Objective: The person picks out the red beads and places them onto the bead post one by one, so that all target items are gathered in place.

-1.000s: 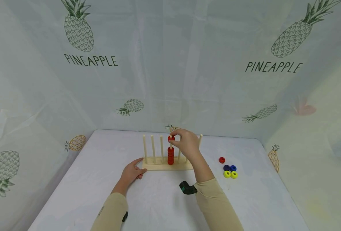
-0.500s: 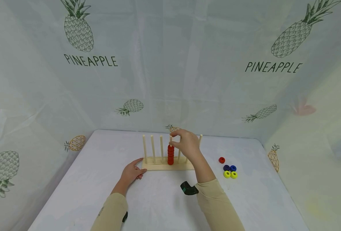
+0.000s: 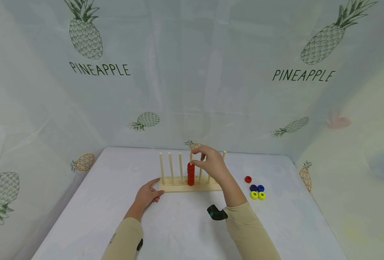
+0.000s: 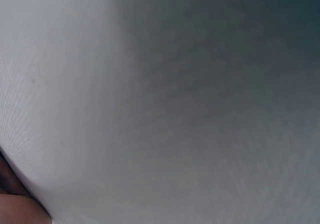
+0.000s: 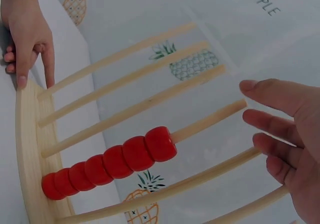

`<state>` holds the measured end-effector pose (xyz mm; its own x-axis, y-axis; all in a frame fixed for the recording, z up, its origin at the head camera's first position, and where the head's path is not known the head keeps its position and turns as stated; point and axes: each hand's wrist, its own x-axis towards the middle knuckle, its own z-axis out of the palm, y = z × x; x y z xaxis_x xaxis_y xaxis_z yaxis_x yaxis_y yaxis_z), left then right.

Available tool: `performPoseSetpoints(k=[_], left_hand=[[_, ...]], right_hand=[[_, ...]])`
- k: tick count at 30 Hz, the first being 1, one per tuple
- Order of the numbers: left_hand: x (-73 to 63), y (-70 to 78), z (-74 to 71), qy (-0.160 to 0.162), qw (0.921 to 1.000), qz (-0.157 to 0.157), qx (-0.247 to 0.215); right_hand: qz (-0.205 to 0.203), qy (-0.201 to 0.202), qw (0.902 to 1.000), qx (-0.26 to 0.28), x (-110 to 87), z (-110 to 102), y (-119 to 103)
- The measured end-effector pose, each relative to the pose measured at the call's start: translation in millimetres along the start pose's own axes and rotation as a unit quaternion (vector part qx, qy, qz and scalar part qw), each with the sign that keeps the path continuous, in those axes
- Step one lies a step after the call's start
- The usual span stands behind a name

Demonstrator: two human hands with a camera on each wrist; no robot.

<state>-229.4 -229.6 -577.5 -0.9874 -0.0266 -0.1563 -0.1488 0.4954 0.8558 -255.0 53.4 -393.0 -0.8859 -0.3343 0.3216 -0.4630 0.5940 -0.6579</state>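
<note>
A pale wooden peg rack (image 3: 175,188) stands on the table with a row of upright pegs. On one middle peg sits a stack of several red beads (image 5: 117,161), the bare peg tip showing above them. My left hand (image 3: 145,195) holds the rack's left end, thumb at the front corner and index finger at the back; the right wrist view shows this hand (image 5: 32,31) too. Beside the tip of the beaded peg is my right hand (image 3: 212,163), its thumb and fingers apart with nothing between them. The left wrist view shows mostly blurred white surface.
To the right of the rack lie loose beads: a red bead (image 3: 248,179), a dark blue bead (image 3: 253,187), a blue bead (image 3: 260,188) and two yellow beads (image 3: 254,195). Behind the table hangs a pineapple-print cloth (image 3: 198,90).
A red bead pinched near the peg's top has been let go and now tops the stack. The right hand has drawn slightly right. The left hand stays at the rack's end.
</note>
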Motion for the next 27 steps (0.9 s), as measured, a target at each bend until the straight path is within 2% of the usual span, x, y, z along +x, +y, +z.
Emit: performPoseSetpoints(k=[7, 10, 19, 27], left_hand=[[1.8, -2.8, 0.6, 0.001, 1.0000, 0.004, -0.001], [2.5, -4.2, 1.3, 0.004, 1.0000, 0.004, -0.003], [0.6, -0.2, 0.9, 0.006, 1.0000, -0.001, -0.004], [0.0, 1.0, 1.5, 0.006, 1.0000, -0.001, 0.001]], right_hand=[[-0.018, 0.006, 0.9983, 0.055, -7.9, -7, 1], [-0.011, 0.013, 0.9972, 0.072, -12.2, -9, 1], [0.025, 0.023, 0.9963, 0.079, -27.9, -15, 8], [0.051, 0.040, 0.9953, 0.071, -42.9, -17, 22]])
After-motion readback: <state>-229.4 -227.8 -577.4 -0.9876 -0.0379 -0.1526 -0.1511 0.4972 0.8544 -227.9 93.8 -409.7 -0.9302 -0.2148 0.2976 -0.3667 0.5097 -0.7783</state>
